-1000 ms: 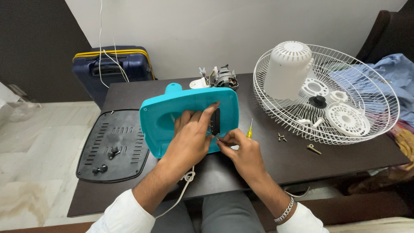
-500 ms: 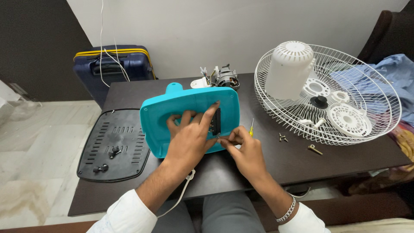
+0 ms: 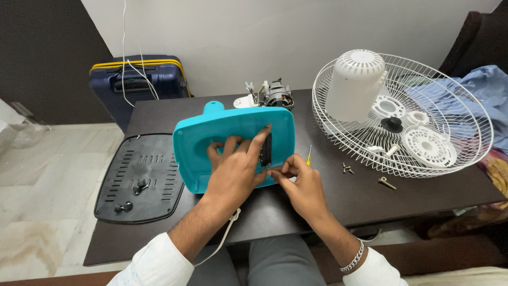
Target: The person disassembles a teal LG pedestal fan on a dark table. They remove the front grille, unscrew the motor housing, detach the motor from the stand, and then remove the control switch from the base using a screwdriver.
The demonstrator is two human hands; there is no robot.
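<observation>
Turquoise plastic fan base [image 3: 233,143], turned up on its edge near the middle of the dark table [image 3: 328,204]. Left hand [image 3: 235,169] lies spread over the base, fingers curled into its hollow and forefinger stretched along the black switch block [image 3: 266,150] set in it. Right hand [image 3: 299,185] is pinched at the block's lower end, fingertips closed on something too small to make out. White cord [image 3: 225,235] hangs off the table edge below the left wrist. Yellow-handled screwdriver [image 3: 308,155] lies just beside the right hand, loose screws [image 3: 346,169] and a brass bolt [image 3: 386,183] further right. Wire fan guard [image 3: 450,106], lying dished like a basket, holds a white motor cover [image 3: 353,85], a black knob [image 3: 392,124] and white plastic discs [image 3: 427,146]. Black slotted base plate [image 3: 140,177] lies at left with two small black parts on it; bare motor [image 3: 276,94] sits at the far edge.
</observation>
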